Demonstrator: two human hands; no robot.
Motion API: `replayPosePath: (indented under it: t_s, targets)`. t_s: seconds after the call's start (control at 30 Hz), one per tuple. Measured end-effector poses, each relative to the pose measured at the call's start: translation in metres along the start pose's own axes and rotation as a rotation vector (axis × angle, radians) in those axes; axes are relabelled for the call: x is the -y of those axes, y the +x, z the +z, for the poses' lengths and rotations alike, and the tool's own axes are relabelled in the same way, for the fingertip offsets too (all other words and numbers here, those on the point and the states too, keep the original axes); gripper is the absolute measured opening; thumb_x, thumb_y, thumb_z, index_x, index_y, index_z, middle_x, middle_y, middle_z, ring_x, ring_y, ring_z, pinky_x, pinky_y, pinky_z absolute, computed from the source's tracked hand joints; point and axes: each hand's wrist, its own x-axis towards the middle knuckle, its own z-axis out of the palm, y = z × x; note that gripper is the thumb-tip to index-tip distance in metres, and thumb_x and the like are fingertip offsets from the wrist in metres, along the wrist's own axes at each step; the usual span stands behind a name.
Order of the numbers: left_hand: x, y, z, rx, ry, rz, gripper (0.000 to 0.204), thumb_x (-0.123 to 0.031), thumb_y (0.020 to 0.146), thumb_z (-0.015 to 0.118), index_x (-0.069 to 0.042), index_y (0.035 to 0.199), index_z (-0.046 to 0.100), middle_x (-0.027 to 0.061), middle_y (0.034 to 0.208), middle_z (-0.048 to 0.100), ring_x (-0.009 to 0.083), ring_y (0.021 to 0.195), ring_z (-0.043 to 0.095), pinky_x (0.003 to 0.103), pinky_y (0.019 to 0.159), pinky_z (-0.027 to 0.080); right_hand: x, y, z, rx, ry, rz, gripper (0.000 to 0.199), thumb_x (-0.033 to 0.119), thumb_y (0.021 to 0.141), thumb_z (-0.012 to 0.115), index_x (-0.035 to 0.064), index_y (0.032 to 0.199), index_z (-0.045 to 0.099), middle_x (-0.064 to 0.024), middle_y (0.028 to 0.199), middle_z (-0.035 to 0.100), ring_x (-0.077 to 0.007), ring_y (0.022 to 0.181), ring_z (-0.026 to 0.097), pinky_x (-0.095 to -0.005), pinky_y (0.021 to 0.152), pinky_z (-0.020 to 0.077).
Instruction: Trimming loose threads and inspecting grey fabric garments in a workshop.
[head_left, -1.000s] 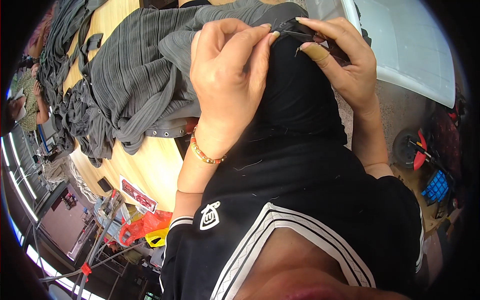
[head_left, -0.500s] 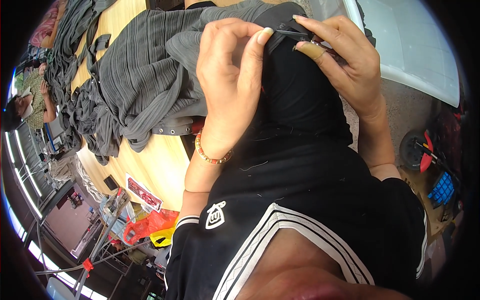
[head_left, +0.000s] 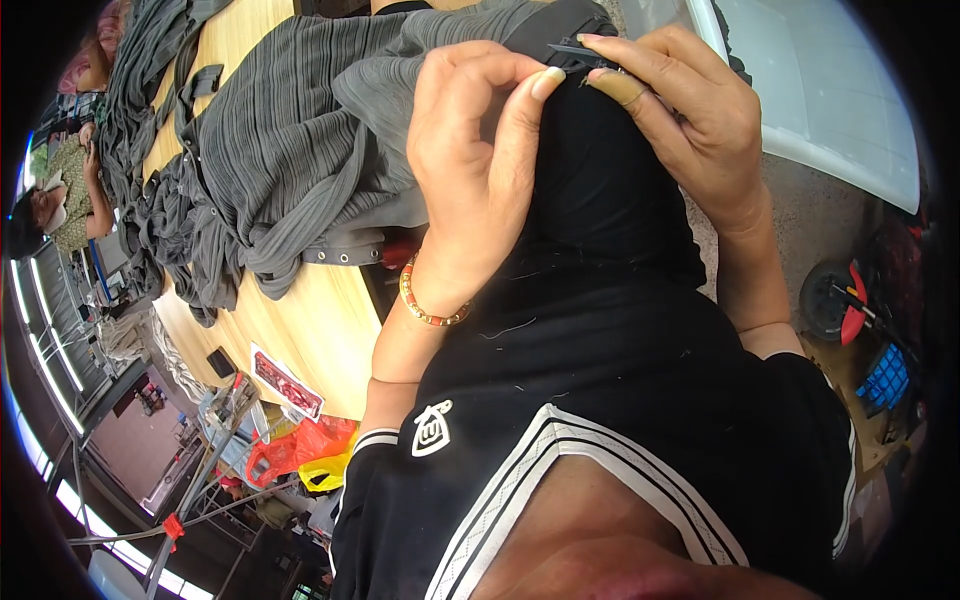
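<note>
A grey ribbed garment (head_left: 290, 120) spreads from the table on my left across to my lap, its dark grey edge band (head_left: 545, 32) lying over my black-clothed leg. My left hand (head_left: 475, 165) is closed in a pinch, thumb against forefinger, on a bit of that edge. In my right hand (head_left: 705, 125), small thread snips (head_left: 570, 49) point left, their dark narrow blades just beyond my left fingertips. The fingers of this hand hide most of the snips. A tan wrap covers the right thumb tip.
The light wooden table (head_left: 310, 320) bears more grey garments (head_left: 130, 120), a dark phone (head_left: 221, 362) and a printed card (head_left: 287, 382). Red and yellow bags (head_left: 310, 450) hang below it. A translucent white bin (head_left: 840, 120) stands at the right. Another person (head_left: 75, 190) is at the far left.
My left hand has shifted slightly right. The snips' blades have moved slightly up and now sit above the left fingertips instead of meeting them.
</note>
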Motion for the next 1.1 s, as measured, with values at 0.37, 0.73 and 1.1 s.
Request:
replayPosePath:
  t_s: [0.37, 0.73, 1.1]
  targets:
    - [0.031, -0.013, -0.052, -0.234, -0.229, -0.203, 0.027, -0.017, 0.105, 0.055, 0.002, 0.09, 0.065, 0.0046, 0.09, 0.063, 0.0094, 0.083, 0.056, 0.024, 0.078, 0.045, -0.014, -0.003, -0.005, -0.073, -0.001, -0.066, 0.033, 0.001, 0.087, 0.073, 0.0013, 0.12, 0.071, -0.0022, 0.091, 0.061, -0.0062, 0.077, 0.053, -0.0186, 0.06, 0.0381]
    - [0.017, -0.033, -0.006, -0.097, 0.195, 0.026, 0.027, -0.009, 0.075, 0.087, -0.004, 0.095, 0.069, 0.0052, 0.096, 0.063, 0.0141, 0.075, 0.058, 0.025, 0.065, 0.046, -0.002, -0.009, 0.0, -0.045, 0.052, 0.006, 0.035, 0.002, 0.087, 0.076, 0.002, 0.121, 0.071, -0.0018, 0.096, 0.062, -0.0077, 0.082, 0.055, -0.0195, 0.067, 0.0433]
    - [0.018, -0.036, -0.008, -0.101, -0.131, -0.348, 0.015, -0.008, 0.081, 0.082, -0.002, 0.089, 0.07, 0.0027, 0.086, 0.062, 0.0094, 0.069, 0.055, 0.024, 0.064, 0.046, 0.003, -0.008, 0.003, -0.001, 0.095, -0.03, 0.037, 0.001, 0.081, 0.08, 0.0009, 0.117, 0.072, -0.0036, 0.088, 0.059, -0.0101, 0.076, 0.054, -0.0203, 0.062, 0.0397]
